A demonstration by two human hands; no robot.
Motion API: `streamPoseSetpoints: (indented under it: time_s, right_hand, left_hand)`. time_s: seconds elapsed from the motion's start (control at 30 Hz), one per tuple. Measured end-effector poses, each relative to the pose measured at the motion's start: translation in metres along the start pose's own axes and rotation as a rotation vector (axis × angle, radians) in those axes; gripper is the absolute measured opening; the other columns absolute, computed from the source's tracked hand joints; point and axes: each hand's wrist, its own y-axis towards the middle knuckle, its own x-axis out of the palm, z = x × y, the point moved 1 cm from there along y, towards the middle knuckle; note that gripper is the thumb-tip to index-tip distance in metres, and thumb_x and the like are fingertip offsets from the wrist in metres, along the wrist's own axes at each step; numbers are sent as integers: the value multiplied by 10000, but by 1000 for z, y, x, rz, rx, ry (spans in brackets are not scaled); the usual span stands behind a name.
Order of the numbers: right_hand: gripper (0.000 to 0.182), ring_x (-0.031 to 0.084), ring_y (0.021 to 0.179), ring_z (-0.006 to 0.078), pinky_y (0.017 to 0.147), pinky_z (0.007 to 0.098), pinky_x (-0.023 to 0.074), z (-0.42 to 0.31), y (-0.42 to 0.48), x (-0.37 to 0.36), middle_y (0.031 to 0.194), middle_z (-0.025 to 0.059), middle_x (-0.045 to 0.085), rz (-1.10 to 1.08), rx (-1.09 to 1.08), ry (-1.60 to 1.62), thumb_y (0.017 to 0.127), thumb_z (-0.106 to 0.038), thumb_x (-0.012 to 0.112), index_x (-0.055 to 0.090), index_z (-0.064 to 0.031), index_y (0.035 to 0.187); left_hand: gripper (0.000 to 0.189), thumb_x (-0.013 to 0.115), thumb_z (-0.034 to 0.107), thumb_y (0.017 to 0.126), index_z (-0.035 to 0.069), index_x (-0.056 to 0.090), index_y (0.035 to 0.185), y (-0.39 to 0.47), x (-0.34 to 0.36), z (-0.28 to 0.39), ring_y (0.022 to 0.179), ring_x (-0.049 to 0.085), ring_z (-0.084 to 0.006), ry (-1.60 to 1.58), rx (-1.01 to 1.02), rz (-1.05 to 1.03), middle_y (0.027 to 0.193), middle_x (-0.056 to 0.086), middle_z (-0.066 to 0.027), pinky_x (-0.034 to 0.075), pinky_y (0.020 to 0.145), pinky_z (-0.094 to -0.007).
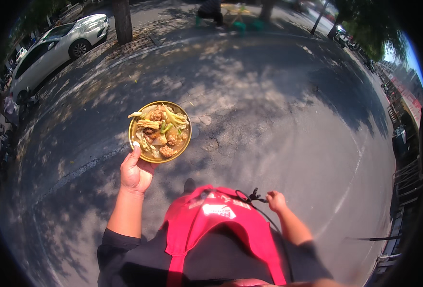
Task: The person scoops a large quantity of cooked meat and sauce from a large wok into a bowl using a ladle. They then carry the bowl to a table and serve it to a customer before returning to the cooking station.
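My left hand (138, 171) grips the lower left rim of a round yellow bowl (135, 150), thumb on the edge and fingers underneath. The bowl is held out level above the pavement. It contains a stew (164, 131) of cabbage leaves, fried brown chunks, rolled tofu skin and broth; one pale piece of cabbage pokes over the left rim. By the right side of my red apron (218, 215), my right hand (276, 201) is low with its fingers curled. A black cable with a clip (255, 196) lies beside its fingertips; whether the fingers hold it cannot be told.
Sun-dappled asphalt (254, 143) stretches ahead, with painted lines. A white car (58, 46) is parked at the upper left beside a tree trunk (122, 21). A person (210, 10) sits far ahead near green stools (240, 26). Metal railings (409, 179) run along the right.
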Motion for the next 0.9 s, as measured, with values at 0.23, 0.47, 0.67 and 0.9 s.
streamPoseSetpoints:
  time_s: [0.23, 0.47, 0.67, 0.9]
  right_hand:
    - [378, 609, 1062, 345, 919, 405, 486, 35, 68, 38, 1084, 160, 670, -592, 329, -239, 859, -377, 531, 722, -89, 1013]
    - [362, 608, 1080, 335, 924, 401, 484, 62, 273, 45, 1085, 157, 674, -761, 476, -356, 863, -342, 504, 725, -91, 1004]
    - [355, 609, 1076, 332, 935, 406, 479, -13, 661, 6, 1114, 150, 668, -569, 134, -591, 875, -316, 490, 729, -89, 1006]
    - [636, 483, 1228, 396, 1041, 414, 396, -291, 1017, -193, 1341, 292, 472, 128, 118, -58, 845, -233, 607, 404, 90, 1353]
  left_hand:
    - [439, 499, 252, 979, 7, 439, 1337, 257, 7, 0, 1189, 550, -313, 68, -70, 87, 1327, 533, -149, 492, 981, -475]
    - [465, 500, 272, 978, 25, 417, 1363, 519, 2, -2, 1227, 520, -320, 105, -5, 76, 1361, 505, -146, 465, 1008, -496]
    - [461, 449, 264, 1001, 36, 382, 1396, 726, 30, -8, 1252, 496, -332, 76, 60, 130, 1405, 462, -153, 476, 994, -506]
    - [456, 417, 251, 1011, 23, 357, 1401, 1002, 41, -23, 1275, 467, -339, 40, 17, 152, 1408, 446, -168, 456, 1020, -517]
